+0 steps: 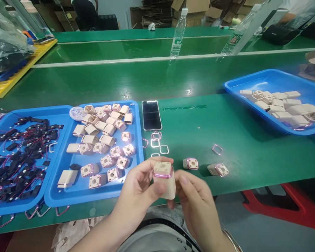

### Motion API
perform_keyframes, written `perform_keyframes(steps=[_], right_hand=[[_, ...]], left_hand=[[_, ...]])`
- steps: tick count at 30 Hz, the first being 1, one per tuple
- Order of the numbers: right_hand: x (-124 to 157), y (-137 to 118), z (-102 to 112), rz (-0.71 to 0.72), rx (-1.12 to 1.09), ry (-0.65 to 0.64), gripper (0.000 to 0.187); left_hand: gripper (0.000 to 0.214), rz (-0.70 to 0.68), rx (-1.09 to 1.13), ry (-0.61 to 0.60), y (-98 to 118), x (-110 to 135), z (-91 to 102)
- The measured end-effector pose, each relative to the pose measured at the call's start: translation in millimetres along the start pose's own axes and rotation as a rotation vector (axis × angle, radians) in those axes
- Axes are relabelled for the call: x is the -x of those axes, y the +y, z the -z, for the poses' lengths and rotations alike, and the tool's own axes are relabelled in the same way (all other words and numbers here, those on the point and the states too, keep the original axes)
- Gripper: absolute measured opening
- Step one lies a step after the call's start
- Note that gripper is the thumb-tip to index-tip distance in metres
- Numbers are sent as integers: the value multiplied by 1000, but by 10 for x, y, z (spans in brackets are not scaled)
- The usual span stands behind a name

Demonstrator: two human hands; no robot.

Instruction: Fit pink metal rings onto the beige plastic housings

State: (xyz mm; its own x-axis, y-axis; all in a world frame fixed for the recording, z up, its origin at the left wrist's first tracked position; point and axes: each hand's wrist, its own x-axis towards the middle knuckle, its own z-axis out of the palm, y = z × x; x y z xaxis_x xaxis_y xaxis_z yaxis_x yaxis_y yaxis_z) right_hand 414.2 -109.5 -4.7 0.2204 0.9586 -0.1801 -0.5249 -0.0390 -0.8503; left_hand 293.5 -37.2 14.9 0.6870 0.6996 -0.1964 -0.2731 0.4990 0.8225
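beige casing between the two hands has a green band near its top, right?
The colour is wrong: in the head view, the band near the top of the beige casing between the left hand and right hand is pink, not green.

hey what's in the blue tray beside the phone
Beige cases, many with pink-rimmed ends, a small black piece near the front left, and a round pale item at the back-left corner. Cases crowd together at the back, hiding whatever lies beneath.
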Motion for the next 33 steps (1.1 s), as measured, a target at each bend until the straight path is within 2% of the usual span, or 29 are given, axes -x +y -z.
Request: perform_keyframes(steps=[1, 2, 3, 5, 7, 10, 13, 15, 17, 20, 25, 27, 29, 32, 33], right_hand=[[5, -15, 22, 118, 58, 55, 26], [8, -37, 35, 211, 115, 80, 22], [9, -63, 38, 271, 174, 71, 30], [4, -114, 17, 303, 256, 33, 41], [-8, -149, -20, 250, 228, 2, 34], [-21, -178, -63, 79, -19, 4, 25], [-23, -207, -72, -122, -238, -7, 27], [-25, -227, -69, -203, -308, -35, 28], [-28, -237, -67, -240, -347, -63, 27], [-25, -225, -79, -240, -377, -74, 23], [9, -191, -95, -300, -359, -78, 26], [42, -178, -52, -321, -324, -63, 30], [88, -142, 43, -286, -206, -35, 35], [149, -6, 248, -101, 190, -7, 33], [161, 64, 317, -46, 342, 27, 30]], left_hand=[[48, -27, -43, 46, 0, -5, 0], [50, -44, -79, 76, 0, -10, -1], [52, -49, -101, 88, -2, -14, -6], [52, -48, -112, 110, -7, -24, -19], [50, -78, -122, 147, -7, -33, -31], [44, -109, -159, 193, 10, -40, -34], [33, -98, -213, 239, 26, -29, -22], [27, -153, -254, 262, 20, -8, -13], [29, -252, -296, 290, 1, 24, -6], [44, -394, -386, 327, -22, 78, 6], [45, -485, -528, 277, -19, 104, 8], [47, -525, -583, 275, -34, 112, -6], [48, -564, -672, 219, -67, 142, -9], [52, -619, -904, 27, -120, 241, 67], [53, -630, -994, 19, -127, 288, 122]])
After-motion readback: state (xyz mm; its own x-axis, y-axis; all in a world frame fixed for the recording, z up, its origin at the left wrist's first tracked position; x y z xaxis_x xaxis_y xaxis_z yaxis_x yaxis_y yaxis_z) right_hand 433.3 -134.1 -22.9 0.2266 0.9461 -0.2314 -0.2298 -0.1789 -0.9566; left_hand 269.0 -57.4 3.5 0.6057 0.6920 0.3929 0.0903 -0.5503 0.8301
